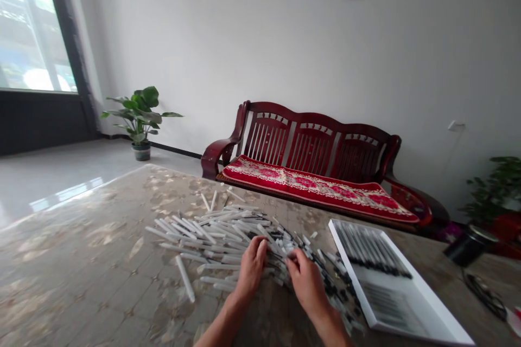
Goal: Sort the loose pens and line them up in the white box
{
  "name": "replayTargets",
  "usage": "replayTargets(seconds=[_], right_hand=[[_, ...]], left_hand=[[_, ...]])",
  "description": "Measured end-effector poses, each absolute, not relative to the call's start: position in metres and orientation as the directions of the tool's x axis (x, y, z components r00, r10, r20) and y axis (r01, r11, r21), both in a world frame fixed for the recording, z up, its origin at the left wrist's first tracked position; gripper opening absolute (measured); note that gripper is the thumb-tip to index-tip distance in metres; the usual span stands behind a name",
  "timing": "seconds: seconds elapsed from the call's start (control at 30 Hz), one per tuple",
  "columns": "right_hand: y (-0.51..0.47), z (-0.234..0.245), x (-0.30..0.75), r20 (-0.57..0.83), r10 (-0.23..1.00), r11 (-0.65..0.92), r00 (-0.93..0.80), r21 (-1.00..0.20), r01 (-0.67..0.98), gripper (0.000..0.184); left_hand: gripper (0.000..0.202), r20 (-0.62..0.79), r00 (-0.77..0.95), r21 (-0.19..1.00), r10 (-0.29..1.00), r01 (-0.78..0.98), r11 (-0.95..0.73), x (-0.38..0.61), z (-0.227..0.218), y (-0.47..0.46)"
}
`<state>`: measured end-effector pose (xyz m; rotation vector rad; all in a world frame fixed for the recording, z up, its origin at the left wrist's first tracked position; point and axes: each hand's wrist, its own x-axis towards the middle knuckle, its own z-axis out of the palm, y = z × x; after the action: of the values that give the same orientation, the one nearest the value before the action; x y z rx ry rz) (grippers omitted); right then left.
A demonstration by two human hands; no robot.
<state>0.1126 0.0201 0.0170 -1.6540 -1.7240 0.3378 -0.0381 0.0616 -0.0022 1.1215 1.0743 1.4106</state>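
Note:
A heap of white, translucent pen barrels [220, 236] lies on the table in front of me, with small black and clear pen parts [340, 276] strewn along its right side. My left hand [253, 267] is over the heap's right part, its thumb and fingers pinched together near the barrels. Close by on the right, my right hand [304, 276] is also closed in a pinch, with a pale small piece at its fingertips. What exactly each hand holds is too blurred and covered to make out.
At right stands a white open box [360, 295] with rows of pens with black ends. Beyond it are a black cup [470, 246] and a dark cable [484, 295]. Behind the patterned table [122, 276] is a wooden bench [313, 141]; a potted plant [140, 114] stands left.

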Motion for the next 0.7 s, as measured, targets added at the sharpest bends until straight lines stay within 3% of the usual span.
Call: replayTargets(seconds=[0.1, 0.2, 0.27, 0.37, 0.47, 0.7], right_hand=[[0.030, 0.017, 0.112, 0.315, 0.949, 0.218, 0.014, -0.686, 0.694, 0.016], [0.037, 0.016, 0.115, 0.310, 0.951, 0.209, 0.020, -0.687, 0.696, 0.028], [0.039, 0.019, 0.116, 0.287, 0.957, 0.154, 0.029, -0.595, 0.789, 0.026], [0.041, 0.027, 0.112, 0.218, 0.975, 0.110, -0.035, -0.342, 0.933, 0.014], [0.044, 0.036, 0.101, 0.115, 0.991, 0.089, -0.071, -0.159, 0.983, 0.012], [0.048, 0.044, 0.091, 0.089, 0.992, 0.099, -0.095, -0.040, 0.994, 0.020]], left_hand=[[0.044, 0.037, 0.086, 0.952, 0.996, -0.307, -0.009, -0.032, -0.003, 0.062], [0.044, -0.059, 0.006, 0.906, 0.998, -0.419, 0.057, -0.031, -0.001, 0.063], [0.042, -0.101, -0.055, 0.880, 0.993, -0.470, 0.064, -0.033, 0.001, 0.064], [0.043, -0.123, -0.091, 0.852, 0.988, -0.520, 0.058, -0.037, 0.004, 0.065], [0.044, -0.145, -0.115, 0.836, 0.983, -0.545, 0.060, -0.039, 0.005, 0.066], [0.046, -0.176, -0.140, 0.789, 0.974, -0.612, 0.055, -0.042, 0.004, 0.073]])
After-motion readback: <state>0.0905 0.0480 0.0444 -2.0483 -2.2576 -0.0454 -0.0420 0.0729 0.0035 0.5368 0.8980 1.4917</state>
